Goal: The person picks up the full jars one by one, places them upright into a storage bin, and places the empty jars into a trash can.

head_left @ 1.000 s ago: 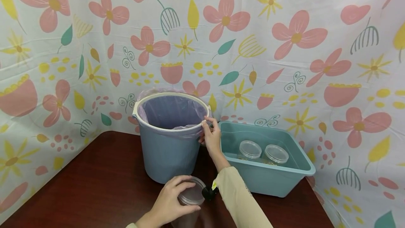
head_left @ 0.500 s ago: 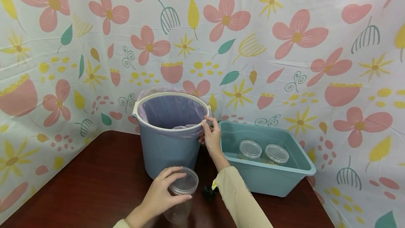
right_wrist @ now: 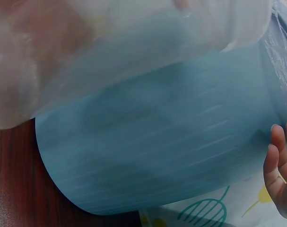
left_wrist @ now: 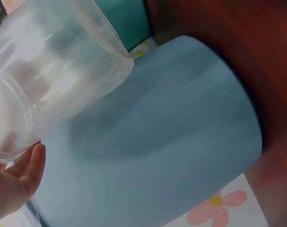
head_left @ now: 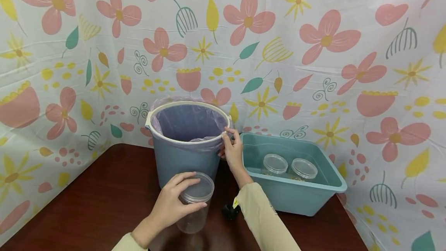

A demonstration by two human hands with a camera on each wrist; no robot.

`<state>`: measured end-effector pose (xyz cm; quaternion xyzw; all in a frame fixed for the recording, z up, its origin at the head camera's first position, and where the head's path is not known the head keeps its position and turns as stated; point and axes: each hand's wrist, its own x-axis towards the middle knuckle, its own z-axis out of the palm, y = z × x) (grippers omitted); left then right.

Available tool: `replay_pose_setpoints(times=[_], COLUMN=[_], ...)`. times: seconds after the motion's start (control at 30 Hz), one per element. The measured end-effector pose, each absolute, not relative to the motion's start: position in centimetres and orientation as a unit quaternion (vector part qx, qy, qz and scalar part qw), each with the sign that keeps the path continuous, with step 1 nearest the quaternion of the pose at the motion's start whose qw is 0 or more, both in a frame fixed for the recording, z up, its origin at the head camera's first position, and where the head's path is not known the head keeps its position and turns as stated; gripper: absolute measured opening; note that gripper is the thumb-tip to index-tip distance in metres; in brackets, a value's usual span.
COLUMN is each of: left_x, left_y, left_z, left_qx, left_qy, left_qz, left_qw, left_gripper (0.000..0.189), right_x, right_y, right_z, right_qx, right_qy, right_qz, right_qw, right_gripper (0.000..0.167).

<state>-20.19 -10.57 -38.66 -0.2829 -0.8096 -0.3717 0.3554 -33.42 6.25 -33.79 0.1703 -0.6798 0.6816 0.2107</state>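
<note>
My left hand grips a clear plastic jar by its lidded top, holding it above the table in front of the blue bucket. In the left wrist view the jar fills the upper left, with a fingertip at its rim and the bucket behind. My right hand pinches the bucket's right rim, where a purple bag liner folds over. The right wrist view shows the bucket wall, the blurred jar and my right fingers.
A teal tub stands right of the bucket with two lidded clear jars inside. A small black object lies on the dark wooden table by my right sleeve. A floral curtain closes in the back and sides.
My left hand has lifted the jar off the table and carried it up and slightly left toward the bucket. The right hand has stayed on the rim.
</note>
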Motion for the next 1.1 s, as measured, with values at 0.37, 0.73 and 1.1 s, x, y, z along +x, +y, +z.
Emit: replay_pose_setpoints(times=[0.37, 0.73, 1.1], left_x=[-20.4, -20.6, -20.7], left_y=[-11.3, -11.7, -12.0], left_z=[-36.4, -34.0, -32.1], left_qx=[-0.301, -0.343, -0.353], left_qy=[-0.792, -0.753, -0.741], left_qz=[-0.388, -0.410, -0.415], left_qw=[0.364, 0.384, 0.392], left_gripper=[0.051, 0.052, 0.050], right_x=[-33.4, -33.4, -33.4], right_y=[6.3, 6.3, 6.2], right_z=[-33.8, -33.7, -33.7], right_qx=[0.166, 0.167, 0.163], right_qy=[-0.685, -0.680, -0.676], right_qz=[0.678, 0.681, 0.686], right_qw=[0.210, 0.212, 0.214], right_gripper=[0.024, 0.027, 0.024])
